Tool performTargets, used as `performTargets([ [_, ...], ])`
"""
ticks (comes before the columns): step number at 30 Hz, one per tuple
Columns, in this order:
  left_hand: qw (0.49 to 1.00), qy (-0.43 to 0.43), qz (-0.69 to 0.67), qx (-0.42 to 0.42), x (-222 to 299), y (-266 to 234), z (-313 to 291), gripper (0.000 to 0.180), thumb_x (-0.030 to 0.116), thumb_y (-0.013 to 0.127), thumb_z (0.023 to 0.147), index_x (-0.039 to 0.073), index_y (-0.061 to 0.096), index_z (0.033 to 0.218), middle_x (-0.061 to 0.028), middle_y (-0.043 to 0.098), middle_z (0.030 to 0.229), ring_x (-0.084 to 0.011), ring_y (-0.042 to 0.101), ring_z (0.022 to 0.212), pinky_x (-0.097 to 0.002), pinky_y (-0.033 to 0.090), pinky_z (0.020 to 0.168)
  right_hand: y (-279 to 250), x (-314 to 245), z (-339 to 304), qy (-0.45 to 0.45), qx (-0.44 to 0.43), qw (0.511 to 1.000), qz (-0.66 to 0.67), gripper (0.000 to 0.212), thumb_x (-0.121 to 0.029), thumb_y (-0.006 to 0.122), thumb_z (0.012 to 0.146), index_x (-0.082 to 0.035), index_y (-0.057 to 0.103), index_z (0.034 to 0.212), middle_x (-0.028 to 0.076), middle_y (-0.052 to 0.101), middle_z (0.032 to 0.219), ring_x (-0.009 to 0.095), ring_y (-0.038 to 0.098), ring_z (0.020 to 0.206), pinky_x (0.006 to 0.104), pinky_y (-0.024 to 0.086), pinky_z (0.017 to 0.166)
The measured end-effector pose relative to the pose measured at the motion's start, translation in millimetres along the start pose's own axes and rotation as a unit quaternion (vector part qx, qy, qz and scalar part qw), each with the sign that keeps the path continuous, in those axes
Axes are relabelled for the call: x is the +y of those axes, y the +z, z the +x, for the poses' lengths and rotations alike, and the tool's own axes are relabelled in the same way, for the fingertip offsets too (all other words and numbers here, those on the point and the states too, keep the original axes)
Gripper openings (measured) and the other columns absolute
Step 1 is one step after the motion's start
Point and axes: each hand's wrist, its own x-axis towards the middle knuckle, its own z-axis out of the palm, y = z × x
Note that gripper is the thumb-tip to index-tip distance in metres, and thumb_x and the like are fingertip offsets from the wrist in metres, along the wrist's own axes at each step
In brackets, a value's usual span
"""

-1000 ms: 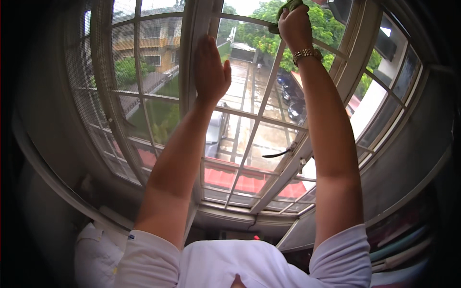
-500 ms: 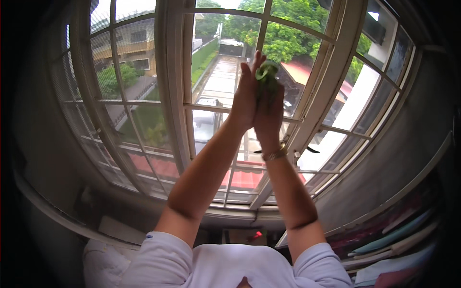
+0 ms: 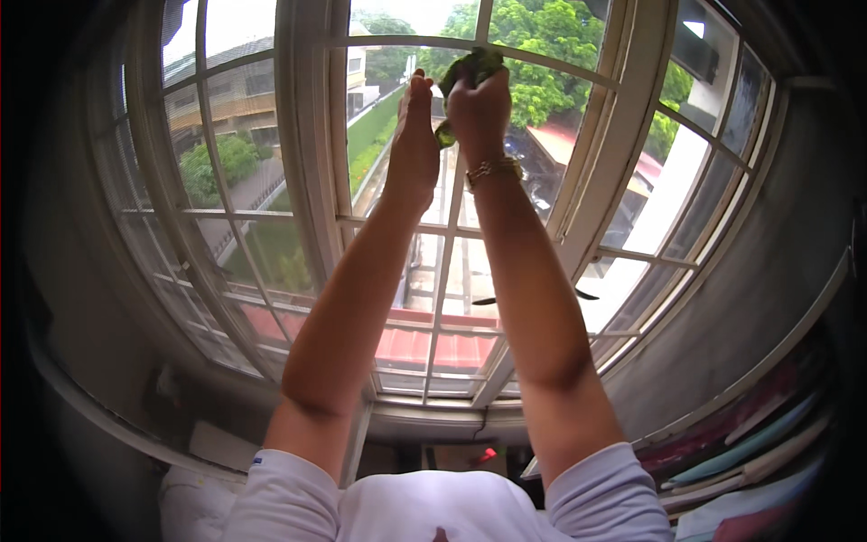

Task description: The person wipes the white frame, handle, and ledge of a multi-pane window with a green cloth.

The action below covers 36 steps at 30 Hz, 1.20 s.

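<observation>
High in front of me, my right hand (image 3: 480, 107) is closed around a crumpled green cloth (image 3: 482, 61). The cloth bunches over the top of the fist, and a loose end hangs on its left side. A metal bracelet sits on the right wrist. Just to the left, my left hand (image 3: 415, 149) is raised edge-on with its fingers stretched upward, holding nothing. Both hands are in front of the window (image 3: 492, 52), a white-framed one with several panes. Whether either hand or the cloth touches the glass, I cannot tell.
Side sashes of the window stand at left (image 3: 287, 135) and right (image 3: 632, 163). A dark window handle (image 3: 586, 294) shows beside my right forearm. Hanging clothes (image 3: 741, 443) are at the lower right, and white fabric (image 3: 194, 501) lies at the lower left.
Both hands have moved up and to the left and have come apart. Before, they were close together with the green cloth at the right hand; now the right fist grips it above.
</observation>
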Motion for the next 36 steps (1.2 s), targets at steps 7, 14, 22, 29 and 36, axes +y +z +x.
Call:
performTargets([
  [7,0.994,0.013,0.107,-0.016,-5,5,-7,0.07,0.053,0.029,0.094,0.001,0.023,0.14,-0.0146,0.033,0.141,-0.0199,0.026,0.133,-0.0329,0.013,0.111,-11,63,-106,-0.014,-0.059,0.991,-0.117,0.028,-0.019,0.052,0.087,0.004,0.042,0.1,0.025,0.057,0.087,0.041,0.058,0.074,0.0468,0.046,0.065],
  [14,0.986,-0.017,0.166,-0.009,-66,15,-34,0.055,0.037,0.039,0.096,-0.001,0.033,0.135,-0.0161,0.046,0.128,-0.0237,0.039,0.123,-0.0317,0.027,0.104,-50,105,-123,-0.121,-0.208,0.96,-0.145,0.03,-0.01,0.056,0.078,0.002,0.046,0.103,0.02,0.057,0.093,0.036,0.057,0.084,0.0448,0.044,0.074],
  [22,0.995,-0.088,0.049,0.02,-77,21,-48,0.019,0.016,0.039,0.097,0.006,0.052,0.106,0.0048,0.039,0.07,-0.0043,0.032,0.063,-0.0185,0.029,0.058,-76,96,-144,-0.171,-0.165,0.943,-0.233,0.028,-0.004,0.052,0.076,-0.001,0.055,0.103,0.015,0.061,0.098,0.026,0.056,0.098,0.0377,0.037,0.091],
  [29,0.997,-0.037,0.073,0.012,-86,7,-38,0.017,0.014,0.039,0.097,0.003,0.051,0.102,0.0039,0.038,0.068,-0.0056,0.032,0.062,-0.0198,0.029,0.058,-139,121,-126,-0.249,-0.218,0.859,-0.391,0.033,-0.002,0.045,0.08,-0.005,0.057,0.111,0.011,0.063,0.103,0.021,0.057,0.102,0.0364,0.04,0.091],
  [36,0.984,-0.072,0.16,0.009,-69,7,-48,0.024,0.013,0.041,0.095,0.003,0.049,0.116,-0.004,0.055,0.087,-0.0106,0.05,0.078,-0.0225,0.04,0.075,-162,112,-113,-0.187,-0.171,0.913,-0.319,0.034,0.003,0.047,0.079,-0.001,0.055,0.112,0.014,0.061,0.105,0.027,0.058,0.098,0.0379,0.044,0.088],
])
